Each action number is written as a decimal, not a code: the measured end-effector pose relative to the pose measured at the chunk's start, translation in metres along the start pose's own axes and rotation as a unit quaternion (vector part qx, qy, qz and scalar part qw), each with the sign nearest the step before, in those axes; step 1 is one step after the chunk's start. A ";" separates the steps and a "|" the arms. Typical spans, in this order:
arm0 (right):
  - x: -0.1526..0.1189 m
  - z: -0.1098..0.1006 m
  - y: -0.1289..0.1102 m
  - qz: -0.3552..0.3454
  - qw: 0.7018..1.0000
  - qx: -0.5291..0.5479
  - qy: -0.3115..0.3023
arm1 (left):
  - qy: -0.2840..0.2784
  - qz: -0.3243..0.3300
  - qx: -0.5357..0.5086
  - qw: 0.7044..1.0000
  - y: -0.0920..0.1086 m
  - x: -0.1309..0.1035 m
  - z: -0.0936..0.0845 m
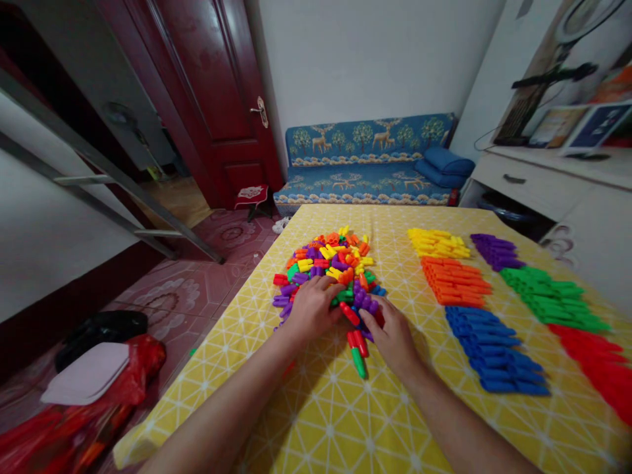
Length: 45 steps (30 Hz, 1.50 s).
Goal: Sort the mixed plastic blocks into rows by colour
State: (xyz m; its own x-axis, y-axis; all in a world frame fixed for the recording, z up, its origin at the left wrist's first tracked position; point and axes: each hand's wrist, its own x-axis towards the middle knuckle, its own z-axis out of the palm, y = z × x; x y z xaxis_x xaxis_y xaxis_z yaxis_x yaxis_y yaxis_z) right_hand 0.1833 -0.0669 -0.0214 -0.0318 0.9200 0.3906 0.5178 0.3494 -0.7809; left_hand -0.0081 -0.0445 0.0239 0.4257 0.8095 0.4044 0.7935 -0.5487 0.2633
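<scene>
A heap of mixed-colour plastic pieces (316, 263) lies on the yellow patterned cloth. At its near edge my left hand (315, 306) has its fingers curled over green pieces (344, 295); what the fingertips grip is hidden. My right hand (394, 330) is at the heap's right side, thumb and fingers bent around purple pieces (365, 299). Between the hands lies a red piece (350, 314). Just nearer, red pieces (357, 343) and a green piece (359, 363) lie on the cloth.
Sorted by colour on the right are yellow (437, 243), orange (455, 282), blue (494, 352), purple (495, 251), green (553, 299) and red (595, 362) piles. A blue sofa (365, 174) stands behind the table (330, 431).
</scene>
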 end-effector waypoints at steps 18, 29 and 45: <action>0.003 -0.004 -0.004 0.020 0.991 0.131 -0.014 | 0.099 0.023 -0.169 0.980 0.018 0.006 0.022; -0.005 -0.007 -0.011 -0.253 0.963 -0.086 0.040 | 0.059 0.010 -0.287 0.956 0.007 0.001 0.023; -0.002 -0.034 -0.022 -0.214 0.971 -0.085 0.060 | 0.021 -0.040 -0.368 0.929 0.001 0.000 0.022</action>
State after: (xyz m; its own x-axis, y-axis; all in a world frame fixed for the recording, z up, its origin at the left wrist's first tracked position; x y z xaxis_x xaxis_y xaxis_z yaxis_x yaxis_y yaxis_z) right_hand 0.2012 -0.0822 0.0114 -0.1804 0.6656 0.7242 0.6124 0.6522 -0.4468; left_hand 0.0022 -0.0409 0.0053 0.3490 0.8533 0.3875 0.3035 -0.4941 0.8147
